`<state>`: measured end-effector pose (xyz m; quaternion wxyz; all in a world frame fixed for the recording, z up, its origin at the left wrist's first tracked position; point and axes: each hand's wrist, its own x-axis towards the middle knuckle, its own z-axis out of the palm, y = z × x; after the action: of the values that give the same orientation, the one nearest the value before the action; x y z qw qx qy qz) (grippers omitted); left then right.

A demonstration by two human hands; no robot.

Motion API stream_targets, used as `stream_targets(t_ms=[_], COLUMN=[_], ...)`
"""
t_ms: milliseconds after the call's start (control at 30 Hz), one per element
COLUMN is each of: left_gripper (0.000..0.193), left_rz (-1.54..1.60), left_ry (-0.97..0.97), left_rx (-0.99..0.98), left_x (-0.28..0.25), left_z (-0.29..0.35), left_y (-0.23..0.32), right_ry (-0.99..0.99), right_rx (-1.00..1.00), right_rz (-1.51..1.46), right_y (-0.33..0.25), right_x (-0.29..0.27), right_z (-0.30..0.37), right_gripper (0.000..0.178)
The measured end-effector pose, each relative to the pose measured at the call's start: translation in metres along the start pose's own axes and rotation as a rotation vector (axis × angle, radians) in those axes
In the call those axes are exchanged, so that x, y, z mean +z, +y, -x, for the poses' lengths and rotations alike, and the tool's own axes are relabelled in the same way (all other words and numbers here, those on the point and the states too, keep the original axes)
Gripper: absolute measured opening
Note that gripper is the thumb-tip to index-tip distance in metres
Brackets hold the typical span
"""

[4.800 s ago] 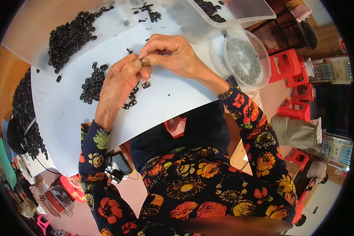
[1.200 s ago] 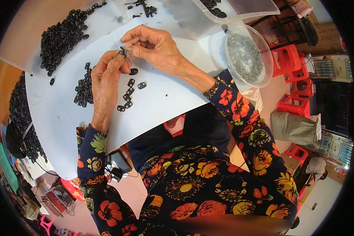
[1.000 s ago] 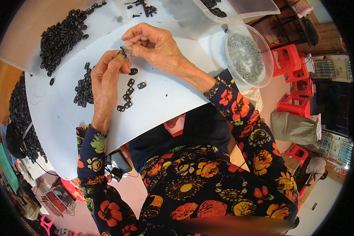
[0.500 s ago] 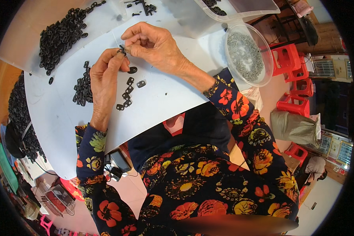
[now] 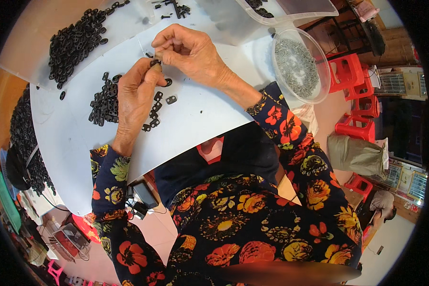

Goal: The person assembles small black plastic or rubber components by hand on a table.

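My left hand [image 5: 139, 90] is closed, pinching a small black plastic part [image 5: 155, 62] between thumb and fingertips above the white table. Right beside that part, my right hand [image 5: 193, 55] has thumb and index finger pressed together; whatever lies between them is too small to make out. Under the hands, an oval black piece [image 5: 168, 82] rests on the table. A short row of black two-holed pieces [image 5: 154, 114] lies near my left wrist, with a single two-holed piece [image 5: 171, 99] to its right. Left of the wrist is a small heap of black pieces [image 5: 104, 101].
A larger pile of black oval parts [image 5: 76, 45] sits in a translucent bin at the far left. Short black pins [image 5: 178, 9] lie at the back. A clear round tub [image 5: 325, 71] of small silvery metal pieces stands at the right, with red stools [image 5: 344, 71] beyond.
Both hands have shifted slightly to the right, the left hand tilting over and covering part of the row of pieces. The black part stays in my left fingertips.
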<state>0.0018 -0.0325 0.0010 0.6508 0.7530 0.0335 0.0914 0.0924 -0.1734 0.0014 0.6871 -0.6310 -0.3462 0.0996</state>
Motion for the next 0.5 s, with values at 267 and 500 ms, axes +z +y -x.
stream_targets(t_ms=[267,500], left_gripper=[0.023,0.022], left_rz=[0.06,-0.165], left_ry=[0.005,-0.001], left_rx=[0.064,0.103], left_x=[-0.003,-0.0044], left_z=[-0.0004,0.0004], left_y=[0.0014,0.0009], right_ry=[-0.042,-0.042], right_rx=[-0.018,-0.065], right_rz=[-0.043,0.077], right_y=[-0.0031,-0.0009], right_x=[-0.0001,-0.0011], right_z=[-0.001,0.0014], right_gripper=[0.017,0.015])
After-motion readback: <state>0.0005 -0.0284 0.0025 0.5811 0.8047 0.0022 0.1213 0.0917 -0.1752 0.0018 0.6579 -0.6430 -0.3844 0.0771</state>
